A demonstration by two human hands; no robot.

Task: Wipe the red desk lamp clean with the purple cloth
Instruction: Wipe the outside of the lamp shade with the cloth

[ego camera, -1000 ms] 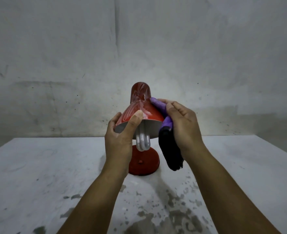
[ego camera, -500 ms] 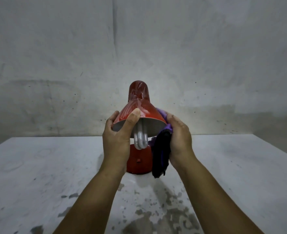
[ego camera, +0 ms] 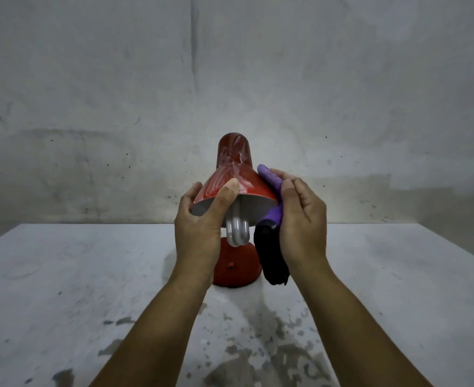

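Fingers of the right hand (ego camera: pixel 303 219) curl around the purple cloth (ego camera: pixel 270 180) and press it against the right flank of the shade, thumb lying along the fabric; fingers of the left hand (ego camera: pixel 199 222) wrap the shade's left rim, thumb laid flat on the glossy red top. Largest in view: a stained grey wall (ego camera: pixel 90 79) across the upper frame, then a mottled pale table (ego camera: pixel 62 289) filling the lower half, dark blotches near the bottom centre. At centre frame stands the red desk lamp (ego camera: pixel 234 174), its round base (ego camera: pixel 238 272) on the table, its conical shade tilted toward the camera so the pale inner surface and a white looped bulb (ego camera: pixel 237 233) show. The shade's long axis runs from the domed cap at upper centre down toward the viewer. The cloth lies immediately left of the right palm, touching the shade; its upper fold is lit purple, its hanging tail dark and limp beside the base. Judgement: wiping is under way on the right side; the next stroke turns on sliding the cloth along the smooth painted cone while the left hand steadies it. Streaks on the cap suggest residue remains.
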